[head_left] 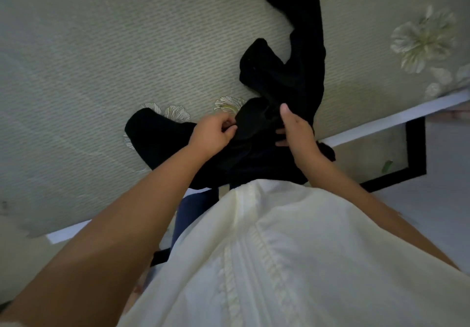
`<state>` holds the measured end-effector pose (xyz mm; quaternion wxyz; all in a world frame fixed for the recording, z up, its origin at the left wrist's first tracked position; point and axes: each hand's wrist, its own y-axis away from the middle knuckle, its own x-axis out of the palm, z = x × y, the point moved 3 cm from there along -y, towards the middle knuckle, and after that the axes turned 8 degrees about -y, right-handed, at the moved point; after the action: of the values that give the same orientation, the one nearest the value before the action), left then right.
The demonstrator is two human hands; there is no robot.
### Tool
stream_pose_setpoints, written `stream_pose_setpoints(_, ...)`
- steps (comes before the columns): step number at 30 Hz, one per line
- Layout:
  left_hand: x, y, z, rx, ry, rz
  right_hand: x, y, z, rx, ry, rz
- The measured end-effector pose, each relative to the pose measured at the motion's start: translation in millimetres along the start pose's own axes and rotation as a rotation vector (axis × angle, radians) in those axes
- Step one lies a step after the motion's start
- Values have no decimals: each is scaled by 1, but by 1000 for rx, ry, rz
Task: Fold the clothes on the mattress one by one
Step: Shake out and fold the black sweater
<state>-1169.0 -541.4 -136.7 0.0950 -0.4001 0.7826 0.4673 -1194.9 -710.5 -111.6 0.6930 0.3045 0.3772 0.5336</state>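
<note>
Pale green bedding printed with flowers is covering the mattress (101,59), and a black garment (287,77) is lying crumpled on it, stretching away beyond both hands and bunching between them at the near edge. The left hand (212,133) is pinching a fold of the cloth with curled fingers; the right hand (296,133) is gripping it from the other side, thumb raised on top. Folding seems to be only starting: the piece probably needs lifting and spreading flat next. Both forearms are reaching forward over a cream shirt (279,263), hands close together.
</note>
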Motion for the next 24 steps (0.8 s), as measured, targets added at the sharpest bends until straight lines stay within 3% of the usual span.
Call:
stream_pose_setpoints(3,-3,10,-10,58,-14,65,7,16,-10,-114,65,28)
stream_pose_setpoints(6,-4,8,-17,61,-15,217,2,16,-11,-145,168,-61)
stream_pose_setpoints(8,-12,-4,-20,48,-81,148,-10,12,-10,-165,201,-79)
stream_pose_setpoints(11,-26,-35,-29,148,-243,-80,-32,8,-13,-131,142,70)
stream_pose_setpoints(15,-10,-77,-49,271,-685,75,-65,9,-15,-139,24,175)
stream_pose_setpoints(17,-14,-88,-59,278,-781,34,-83,11,-9,-206,-31,166)
stream_pose_setpoints(20,-44,-91,-85,427,-638,-65,-107,16,3,-198,-125,124)
stream_pose_setpoints(24,-103,-71,-125,447,-384,62,-119,28,37,-253,-68,129)
